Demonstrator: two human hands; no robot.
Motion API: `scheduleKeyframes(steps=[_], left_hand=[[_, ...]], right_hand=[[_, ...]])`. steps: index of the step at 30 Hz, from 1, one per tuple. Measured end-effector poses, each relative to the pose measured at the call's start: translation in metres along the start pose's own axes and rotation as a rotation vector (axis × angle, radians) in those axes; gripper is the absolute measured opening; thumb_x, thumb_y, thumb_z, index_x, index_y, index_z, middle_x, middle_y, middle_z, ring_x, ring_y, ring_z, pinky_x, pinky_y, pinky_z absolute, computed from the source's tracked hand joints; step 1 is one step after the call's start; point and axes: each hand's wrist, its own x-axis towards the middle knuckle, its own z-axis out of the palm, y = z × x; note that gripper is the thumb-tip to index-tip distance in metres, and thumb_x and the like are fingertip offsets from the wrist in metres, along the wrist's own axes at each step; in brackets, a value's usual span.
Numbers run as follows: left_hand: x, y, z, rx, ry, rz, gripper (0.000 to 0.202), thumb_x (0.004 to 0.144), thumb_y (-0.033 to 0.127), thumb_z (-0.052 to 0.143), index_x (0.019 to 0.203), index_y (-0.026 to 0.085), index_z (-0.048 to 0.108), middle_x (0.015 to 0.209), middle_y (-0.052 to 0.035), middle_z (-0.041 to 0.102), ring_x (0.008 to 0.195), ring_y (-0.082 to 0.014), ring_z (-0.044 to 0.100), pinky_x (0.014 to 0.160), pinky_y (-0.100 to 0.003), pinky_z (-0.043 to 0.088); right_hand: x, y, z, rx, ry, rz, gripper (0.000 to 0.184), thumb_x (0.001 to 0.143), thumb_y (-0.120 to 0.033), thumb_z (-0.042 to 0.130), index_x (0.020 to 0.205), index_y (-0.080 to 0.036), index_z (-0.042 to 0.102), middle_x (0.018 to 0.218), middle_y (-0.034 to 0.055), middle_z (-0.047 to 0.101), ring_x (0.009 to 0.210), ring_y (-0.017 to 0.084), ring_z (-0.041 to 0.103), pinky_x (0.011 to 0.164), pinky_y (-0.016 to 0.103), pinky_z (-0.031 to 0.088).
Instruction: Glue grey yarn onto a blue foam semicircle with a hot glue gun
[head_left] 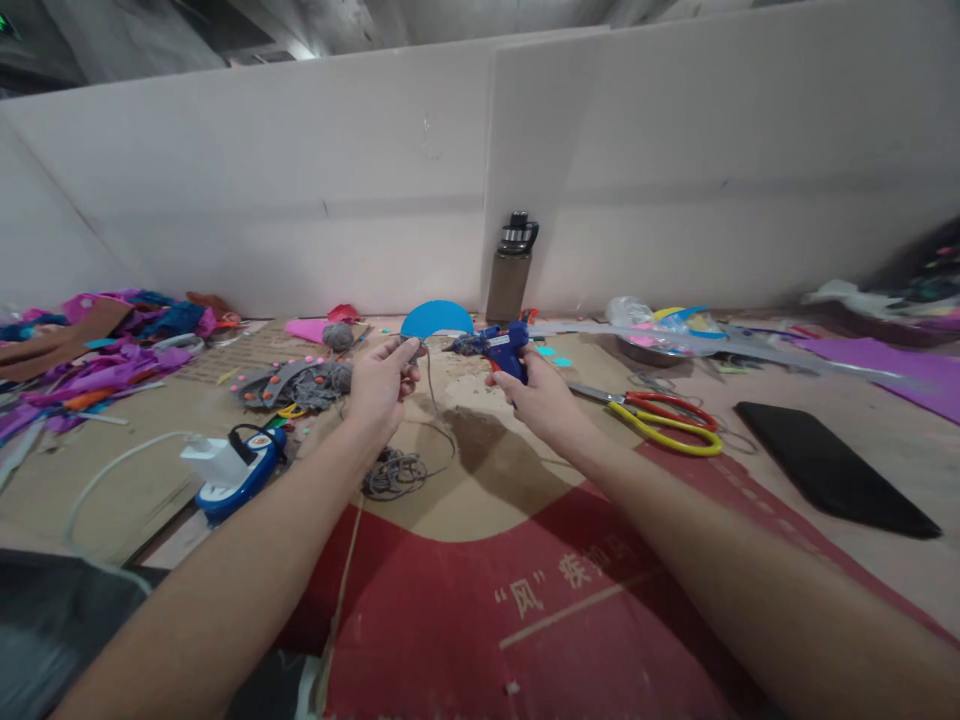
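Note:
My left hand point(382, 383) is closed in a pinch on a strand of grey yarn point(433, 395) that trails down to a loose coil point(394, 472) on the cardboard. Just beyond its fingers stands a blue half-round piece point(437, 318). My right hand point(541, 396) is wrapped round a blue glue gun point(506, 348), whose nozzle points left toward the pinched yarn end. Both forearms reach forward over a cardboard sheet point(480, 600) with a red printed area.
Red-and-yellow scissors point(660, 418) lie right of my right hand, a black flat object point(832, 468) further right. A power strip with a white plug point(232, 468) sits left. A dark bottle point(511, 268) stands at the white wall. Coloured felt scraps point(90, 350) pile far left.

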Motion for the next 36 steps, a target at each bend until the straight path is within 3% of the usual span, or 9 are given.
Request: scheduleKeyframes(steps=[3,5,10,12,15,18,24,31,36], left_hand=[[-0.001,-0.004,0.002,0.058,-0.024,0.004,0.026,0.062,0.033,0.074,0.075,0.015,0.061,0.074,-0.0006,0.063,0.044,-0.0015,0.044,0.036,-0.015,0.021],[-0.002,-0.005,0.003,0.124,-0.045,0.036,0.025,0.064,0.034,0.072,0.074,0.015,0.061,0.072,-0.0013,0.063,0.044,-0.0026,0.045,0.036,-0.016,0.021],[-0.013,-0.003,0.008,0.39,-0.042,0.247,0.019,0.071,0.035,0.066,0.075,0.016,0.065,0.053,0.0022,0.054,0.041,-0.0055,0.044,0.039,-0.019,0.024],[-0.018,-0.001,0.012,0.48,-0.028,0.329,0.016,0.071,0.032,0.067,0.074,0.017,0.065,0.057,0.0016,0.057,0.045,-0.0068,0.048,0.044,-0.019,0.032],[-0.025,0.001,0.018,0.56,-0.034,0.404,0.01,0.069,0.027,0.068,0.071,0.017,0.065,0.063,0.0008,0.061,0.048,-0.008,0.052,0.05,-0.021,0.037],[-0.029,0.002,0.021,0.61,-0.045,0.435,0.01,0.069,0.027,0.068,0.072,0.017,0.066,0.063,0.0006,0.062,0.05,-0.0086,0.052,0.053,-0.021,0.038],[-0.025,-0.001,0.019,0.488,-0.097,0.28,0.018,0.072,0.034,0.067,0.075,0.016,0.065,0.056,0.0011,0.058,0.043,-0.0068,0.047,0.044,-0.02,0.032],[-0.018,-0.009,0.019,0.223,-0.164,0.091,0.024,0.066,0.037,0.071,0.072,0.014,0.065,0.063,-0.0025,0.062,0.043,-0.0048,0.045,0.038,-0.019,0.027],[-0.018,-0.01,0.02,0.147,-0.181,0.051,0.024,0.066,0.036,0.072,0.074,0.014,0.064,0.073,-0.0038,0.066,0.044,-0.0033,0.046,0.039,-0.018,0.028]], right_hand=[[0.005,0.014,0.002,-0.036,-0.072,0.241,0.021,0.077,-0.035,0.054,0.091,-0.019,0.055,0.061,0.0018,0.059,0.051,0.017,0.053,0.054,0.034,0.044],[0.008,0.021,0.0,-0.094,-0.124,0.3,0.017,0.076,-0.034,0.056,0.083,-0.018,0.056,0.058,0.0018,0.057,0.049,0.017,0.052,0.054,0.034,0.044],[0.006,0.014,-0.002,-0.335,0.105,0.026,0.013,0.07,-0.029,0.061,0.073,-0.019,0.054,0.083,0.0097,0.06,0.088,0.025,0.056,0.083,0.046,0.042],[0.001,0.001,0.005,-0.178,0.023,0.003,0.016,0.075,-0.034,0.057,0.08,-0.019,0.054,0.088,0.0086,0.06,0.091,0.023,0.056,0.085,0.045,0.042],[-0.008,-0.021,0.021,0.312,-0.13,0.064,0.025,0.072,-0.03,0.059,0.093,-0.021,0.049,0.098,0.0063,0.06,0.094,0.018,0.058,0.086,0.037,0.044],[-0.013,-0.034,0.03,0.617,-0.227,0.101,0.025,0.072,-0.033,0.06,0.09,-0.022,0.047,0.085,0.0002,0.058,0.081,0.013,0.058,0.075,0.03,0.047],[-0.01,-0.035,0.02,0.561,-0.069,0.207,0.022,0.075,-0.042,0.057,0.073,-0.022,0.048,0.055,-0.0081,0.036,0.044,0.007,0.033,0.042,0.021,0.03],[-0.004,-0.027,0.014,0.424,0.05,0.137,0.025,0.076,-0.046,0.056,0.071,-0.021,0.056,0.051,-0.0064,0.04,0.048,0.01,0.035,0.049,0.024,0.031],[-0.004,-0.025,0.016,0.412,0.091,0.115,0.026,0.075,-0.044,0.057,0.071,-0.019,0.06,0.063,-0.0023,0.053,0.056,0.01,0.043,0.055,0.025,0.034]])
